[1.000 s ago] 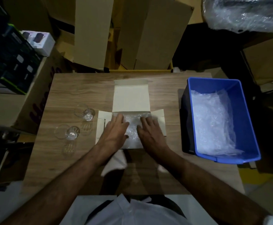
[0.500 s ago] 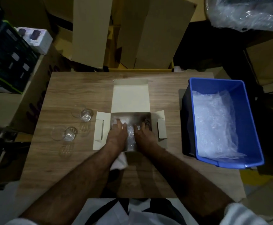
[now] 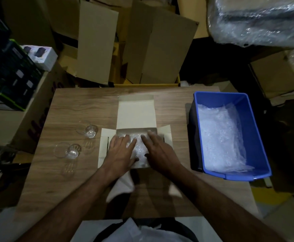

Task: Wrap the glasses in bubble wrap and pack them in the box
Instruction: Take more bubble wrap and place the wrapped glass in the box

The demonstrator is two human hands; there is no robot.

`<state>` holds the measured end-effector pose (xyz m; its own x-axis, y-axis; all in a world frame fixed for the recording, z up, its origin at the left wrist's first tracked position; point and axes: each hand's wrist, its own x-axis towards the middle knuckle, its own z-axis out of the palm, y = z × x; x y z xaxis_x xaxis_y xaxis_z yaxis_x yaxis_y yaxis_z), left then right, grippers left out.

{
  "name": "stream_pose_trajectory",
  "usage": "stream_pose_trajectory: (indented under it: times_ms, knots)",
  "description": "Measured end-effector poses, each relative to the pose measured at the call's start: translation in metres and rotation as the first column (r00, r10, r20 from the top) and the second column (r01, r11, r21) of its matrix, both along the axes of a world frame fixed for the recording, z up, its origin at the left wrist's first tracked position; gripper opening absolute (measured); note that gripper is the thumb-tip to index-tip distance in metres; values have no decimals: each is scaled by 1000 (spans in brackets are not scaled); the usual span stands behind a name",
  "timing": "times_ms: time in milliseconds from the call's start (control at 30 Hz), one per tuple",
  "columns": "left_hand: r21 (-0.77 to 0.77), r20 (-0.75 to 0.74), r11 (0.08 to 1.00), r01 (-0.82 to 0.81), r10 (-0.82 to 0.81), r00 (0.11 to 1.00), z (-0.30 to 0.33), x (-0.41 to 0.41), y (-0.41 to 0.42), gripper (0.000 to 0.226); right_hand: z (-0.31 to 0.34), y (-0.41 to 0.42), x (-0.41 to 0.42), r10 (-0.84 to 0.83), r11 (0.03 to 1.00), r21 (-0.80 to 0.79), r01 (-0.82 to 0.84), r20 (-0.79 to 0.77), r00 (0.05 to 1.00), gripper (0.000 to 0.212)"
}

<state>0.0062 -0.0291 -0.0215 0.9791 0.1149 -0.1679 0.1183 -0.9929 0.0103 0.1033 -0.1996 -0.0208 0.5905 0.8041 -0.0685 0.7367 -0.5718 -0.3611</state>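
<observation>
head view: a wooden counter [image 3: 83,105] carries a small white box [image 3: 135,117] near its middle, lid flap folded back toward the far edge and side flaps spread left and right. inside the box lies a bundle of bubble wrap [image 3: 139,147]; whether a glass is inside the bundle cannot be told. the left hand [image 3: 121,152] lies flat on the left part of the bundle, fingers [image 3: 115,139] straight and slightly spread, holding nothing. the right hand [image 3: 157,150] presses the right part of it the same way, its fingers straight and spread, tips near the far wall of the box. the two hands sit just beside each other with a strip of wrap showing between them.

toward the left edge of the counter, two clear glasses lie unwrapped: one glass [image 3: 88,131] just beside the box's left flap, the second glass [image 3: 68,151] nearer the person and further left. at the right edge stands a blue bin [image 3: 251,109] with loose sheets of bubble wrap [image 3: 219,137] in it.

off the counter to the left, a brown carton [image 3: 38,123] bears dark lettering too blurred to read, and a white product box [image 3: 41,55] with printed pictures sits on it; its text is illegible. flat cardboard sheets [image 3: 97,41] lean beyond the far edge.
</observation>
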Motion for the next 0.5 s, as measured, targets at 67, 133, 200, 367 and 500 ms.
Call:
stream_pose_trajectory:
  times_ms: [67,133,200,367,500]
  knots:
    - [-40,54,999,-27,29,998,10,3,-13,76,5,-20,3,-42,992,120,37,41,998,74]
    - [-99,124,994,-46,58,991,22,11,-31,71,14,-43,9,-89,981,177,75,70,994,72]
    - [-121,183,993,-15,37,982,32,21,-52,64,26,-67,16,-165,965,219,142,93,982,71]
    - [-215,338,970,113,-35,941,45,56,-115,58,42,-137,25,-451,871,270,411,106,886,66]
    - [-302,396,923,238,-105,912,43,92,-169,55,30,-201,40,-518,841,241,484,107,848,61]
